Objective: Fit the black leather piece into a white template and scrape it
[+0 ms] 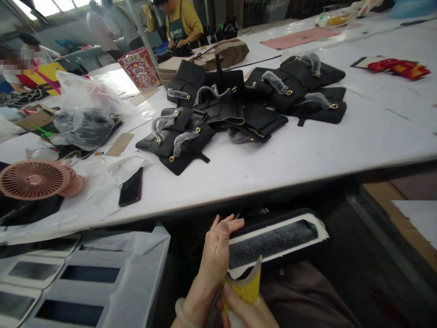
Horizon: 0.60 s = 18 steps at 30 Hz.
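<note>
A long black bag piece [273,243] lies tilted over my lap, its upper face showing a cream border around a dark, speckled middle. My left hand [217,250] grips its left end, with the fingers stretched along the upper edge and partly behind it. Closed in my right hand [244,312] is a yellow scraper-like sheet [247,287] with a curved edge. That edge sits right by the lower left corner of the bag piece; whether they touch I cannot tell. Something pale, partly hidden, shows under my right fingers.
Black handbags [191,136] with wrapped handles lie on the white table [290,159]. A pink fan [36,180] and a phone [131,187] are at left. Below, bordered panels [34,269] rest on a paper-covered surface. A person in an apron [177,27] works across the table.
</note>
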Each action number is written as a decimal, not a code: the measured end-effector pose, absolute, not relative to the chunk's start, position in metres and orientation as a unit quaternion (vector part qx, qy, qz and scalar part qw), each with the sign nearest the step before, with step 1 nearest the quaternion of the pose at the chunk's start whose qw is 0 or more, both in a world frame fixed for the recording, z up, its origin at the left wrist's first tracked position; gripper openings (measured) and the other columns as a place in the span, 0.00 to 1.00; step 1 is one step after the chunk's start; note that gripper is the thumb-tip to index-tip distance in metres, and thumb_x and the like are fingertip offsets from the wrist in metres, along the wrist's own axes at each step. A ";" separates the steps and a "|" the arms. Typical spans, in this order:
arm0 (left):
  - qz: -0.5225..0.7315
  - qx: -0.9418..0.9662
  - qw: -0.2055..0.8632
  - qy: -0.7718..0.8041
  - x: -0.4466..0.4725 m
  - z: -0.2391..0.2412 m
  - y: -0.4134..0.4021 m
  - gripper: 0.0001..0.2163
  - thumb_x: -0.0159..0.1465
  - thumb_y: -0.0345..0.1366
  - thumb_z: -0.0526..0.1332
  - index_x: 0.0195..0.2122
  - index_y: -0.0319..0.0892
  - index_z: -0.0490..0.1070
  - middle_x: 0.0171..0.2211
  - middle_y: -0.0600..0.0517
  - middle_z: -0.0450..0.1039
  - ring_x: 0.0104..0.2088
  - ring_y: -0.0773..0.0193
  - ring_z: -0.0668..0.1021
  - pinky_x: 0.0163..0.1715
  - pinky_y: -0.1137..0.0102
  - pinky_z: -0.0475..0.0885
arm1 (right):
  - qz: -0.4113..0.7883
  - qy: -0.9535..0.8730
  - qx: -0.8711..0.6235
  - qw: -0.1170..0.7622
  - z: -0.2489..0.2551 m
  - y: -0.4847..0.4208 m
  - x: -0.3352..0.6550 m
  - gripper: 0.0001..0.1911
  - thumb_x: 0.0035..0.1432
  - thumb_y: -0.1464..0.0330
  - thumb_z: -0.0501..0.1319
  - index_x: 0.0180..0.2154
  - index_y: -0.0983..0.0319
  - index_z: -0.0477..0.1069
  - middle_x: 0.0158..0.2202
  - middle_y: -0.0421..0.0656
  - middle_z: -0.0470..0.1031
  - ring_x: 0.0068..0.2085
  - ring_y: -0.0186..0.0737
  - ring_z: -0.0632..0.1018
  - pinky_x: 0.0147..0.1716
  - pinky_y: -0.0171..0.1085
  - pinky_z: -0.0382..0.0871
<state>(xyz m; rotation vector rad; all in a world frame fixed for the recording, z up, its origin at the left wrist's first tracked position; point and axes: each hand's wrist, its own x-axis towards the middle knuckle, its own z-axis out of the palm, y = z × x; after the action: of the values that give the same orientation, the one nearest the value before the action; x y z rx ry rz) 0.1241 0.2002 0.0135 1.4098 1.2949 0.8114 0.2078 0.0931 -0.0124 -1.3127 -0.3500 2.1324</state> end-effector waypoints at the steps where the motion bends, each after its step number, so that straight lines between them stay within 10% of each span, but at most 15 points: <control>1: 0.334 0.589 0.501 0.539 0.124 0.013 0.199 0.28 0.72 0.48 0.38 0.43 0.49 0.80 0.46 0.53 0.80 0.56 0.57 0.74 0.67 0.54 0.46 | 0.808 -0.129 -0.490 0.300 -0.013 0.093 0.209 0.30 0.41 0.38 0.65 0.24 0.59 0.77 0.17 0.39 0.69 0.19 0.31 0.66 0.23 0.33 0.55; 18: 0.319 0.586 0.476 0.574 0.129 0.015 0.195 0.22 0.73 0.41 0.43 0.40 0.53 0.80 0.44 0.57 0.81 0.55 0.60 0.75 0.67 0.54 0.42 | 0.845 -0.184 -0.444 0.234 -0.005 0.106 0.233 0.30 0.48 0.40 0.62 0.25 0.62 0.73 0.17 0.38 0.67 0.21 0.33 0.66 0.26 0.34 0.59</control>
<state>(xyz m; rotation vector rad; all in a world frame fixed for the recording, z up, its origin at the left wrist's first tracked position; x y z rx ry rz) 0.1286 0.1953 0.0151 1.4315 1.4023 0.7801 0.2326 0.1061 -0.0049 -1.2186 -0.5061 2.3192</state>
